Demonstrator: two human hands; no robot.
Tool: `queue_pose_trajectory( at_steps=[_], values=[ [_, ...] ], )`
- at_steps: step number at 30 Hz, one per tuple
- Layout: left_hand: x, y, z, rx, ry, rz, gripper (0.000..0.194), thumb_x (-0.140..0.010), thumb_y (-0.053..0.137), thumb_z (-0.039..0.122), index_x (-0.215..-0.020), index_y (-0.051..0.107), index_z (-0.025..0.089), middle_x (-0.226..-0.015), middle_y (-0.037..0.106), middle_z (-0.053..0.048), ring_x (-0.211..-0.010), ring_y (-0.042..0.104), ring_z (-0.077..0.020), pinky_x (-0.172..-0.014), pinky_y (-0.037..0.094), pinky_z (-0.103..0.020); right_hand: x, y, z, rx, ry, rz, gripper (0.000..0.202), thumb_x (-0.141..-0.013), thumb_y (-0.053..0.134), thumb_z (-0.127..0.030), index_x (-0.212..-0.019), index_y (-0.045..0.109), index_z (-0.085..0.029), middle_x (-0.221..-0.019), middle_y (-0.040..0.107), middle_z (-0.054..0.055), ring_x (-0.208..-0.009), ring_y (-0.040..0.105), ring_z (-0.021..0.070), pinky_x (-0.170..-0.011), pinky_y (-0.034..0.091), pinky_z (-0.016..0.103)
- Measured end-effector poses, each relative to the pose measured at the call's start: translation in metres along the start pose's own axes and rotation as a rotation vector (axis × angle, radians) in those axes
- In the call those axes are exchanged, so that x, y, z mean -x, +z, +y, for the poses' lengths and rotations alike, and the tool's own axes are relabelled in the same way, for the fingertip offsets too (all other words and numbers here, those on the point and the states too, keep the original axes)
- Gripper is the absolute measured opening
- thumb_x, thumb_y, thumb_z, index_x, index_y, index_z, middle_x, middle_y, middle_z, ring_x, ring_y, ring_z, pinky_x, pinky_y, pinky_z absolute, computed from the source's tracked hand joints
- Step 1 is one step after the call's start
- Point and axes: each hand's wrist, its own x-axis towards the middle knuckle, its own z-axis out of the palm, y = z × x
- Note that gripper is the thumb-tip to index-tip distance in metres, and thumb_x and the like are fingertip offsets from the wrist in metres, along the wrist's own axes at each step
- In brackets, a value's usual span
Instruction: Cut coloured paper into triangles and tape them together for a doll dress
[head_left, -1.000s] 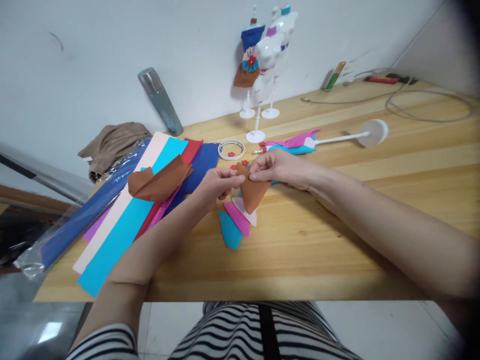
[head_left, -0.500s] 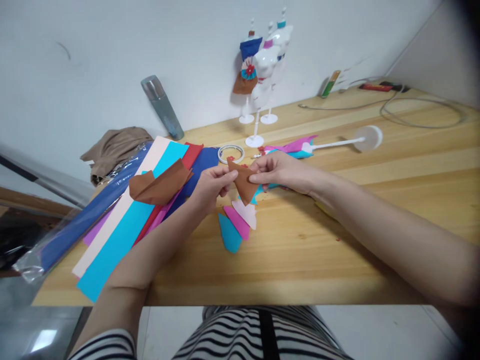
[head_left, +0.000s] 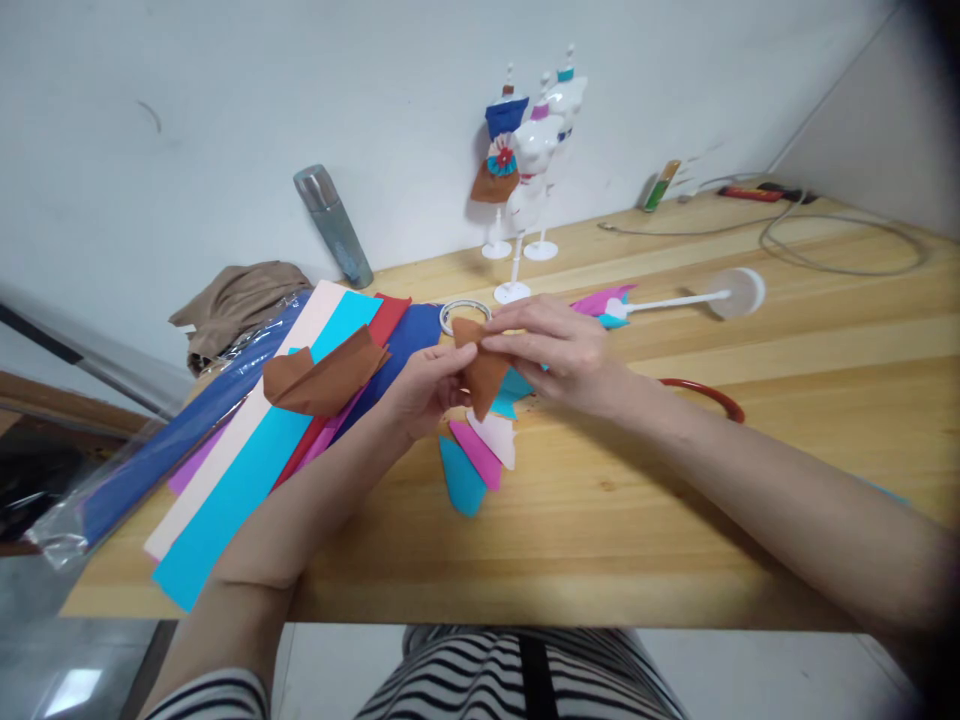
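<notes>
Over the middle of the table, my left hand (head_left: 431, 385) pinches a small brown crepe paper piece (head_left: 484, 375) between thumb and fingers. My right hand (head_left: 566, 350) closes on the same piece's upper right edge; its thumb is mostly hidden. Just below, cut paper petals lie fanned out: a pale pink one (head_left: 495, 437), a magenta one (head_left: 478, 455) and a turquoise one (head_left: 461, 480). Another turquoise scrap (head_left: 512, 392) shows under my right hand. A tape roll (head_left: 455, 306) lies behind the brown piece, partly covered by it and my fingers.
Coloured paper strips (head_left: 247, 440) with a folded brown sheet (head_left: 330, 375) on top lie left. Mini mannequins (head_left: 536, 150) stand at the back; one lies down, its stand (head_left: 735, 295) to the right. Red-handled scissors (head_left: 712, 392) are beside my right forearm. A bottle (head_left: 334, 225) leans against the wall.
My right hand has shifted its grip up over the brown piece's top edge, its fingers now stretched further across. The left hand keeps its pinch. A red handle has come into sight.
</notes>
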Motion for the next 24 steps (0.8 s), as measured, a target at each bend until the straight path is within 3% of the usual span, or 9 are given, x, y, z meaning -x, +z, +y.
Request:
queue_pose_trajectory(
  at_steps=[4, 7, 13, 17, 20, 24],
  values=[
    [0.000, -0.004, -0.009, -0.102, 0.161, 0.071, 0.032, -0.075, 0.092, 0.039, -0.085, 0.078, 0.013, -0.084, 0.077, -0.007, -0.069, 0.068, -0.0127, -0.062, 0.051, -0.022, -0.004, -0.009, -0.013, -0.244, 0.383, 0.065, 0.021, -0.091, 0.072, -0.048, -0.100, 0.078, -0.030, -0.112, 0.077, 0.011, -0.115, 0.069, 0.0344, -0.102, 0.055, 0.053],
    [-0.001, -0.004, -0.011, -0.125, 0.194, 0.074, 0.034, -0.073, 0.091, 0.042, -0.086, 0.080, 0.013, -0.084, 0.078, -0.007, -0.070, 0.069, -0.0131, -0.062, 0.051, -0.023, -0.006, -0.011, -0.016, -0.459, 0.544, 0.056, 0.035, -0.086, 0.071, -0.061, -0.092, 0.075, -0.026, -0.098, 0.076, 0.010, -0.099, 0.070, 0.0295, -0.087, 0.058, 0.044],
    [0.000, -0.004, -0.009, -0.135, 0.180, 0.037, 0.035, -0.071, 0.092, 0.044, -0.086, 0.081, 0.014, -0.080, 0.077, -0.006, -0.066, 0.067, -0.0120, -0.058, 0.051, -0.021, -0.007, 0.003, -0.012, -0.520, 0.636, -0.061, 0.039, -0.066, 0.088, -0.053, -0.075, 0.064, -0.024, -0.073, 0.066, 0.001, -0.070, 0.061, 0.0181, -0.066, 0.049, 0.033],
    [-0.001, -0.009, -0.006, -0.189, 0.114, -0.025, 0.039, -0.072, 0.093, 0.047, -0.087, 0.081, 0.013, -0.082, 0.079, -0.008, -0.065, 0.068, -0.0129, -0.048, 0.044, -0.019, -0.007, 0.004, -0.011, -0.502, 0.659, -0.062, 0.037, -0.066, 0.088, -0.051, -0.074, 0.064, -0.024, -0.073, 0.067, 0.001, -0.067, 0.059, 0.0167, -0.063, 0.047, 0.032],
    [-0.001, -0.009, -0.003, -0.166, 0.092, -0.003, 0.035, -0.070, 0.094, 0.041, -0.086, 0.082, 0.012, -0.082, 0.078, -0.009, -0.065, 0.068, -0.0120, -0.043, 0.035, -0.017, -0.005, 0.004, -0.009, -0.477, 0.633, -0.087, 0.036, -0.066, 0.085, -0.051, -0.072, 0.064, -0.023, -0.070, 0.064, 0.000, -0.064, 0.056, 0.0153, -0.061, 0.043, 0.030],
    [-0.001, -0.002, -0.001, -0.046, 0.037, 0.046, 0.023, -0.073, 0.093, 0.026, -0.086, 0.082, 0.011, -0.080, 0.077, -0.007, -0.065, 0.067, -0.0102, -0.050, 0.045, -0.016, -0.004, 0.000, -0.010, -0.377, 0.547, -0.171, 0.032, -0.074, 0.075, -0.052, -0.071, 0.064, -0.022, -0.067, 0.060, -0.001, -0.063, 0.051, 0.0149, -0.061, 0.038, 0.030]
  ],
)
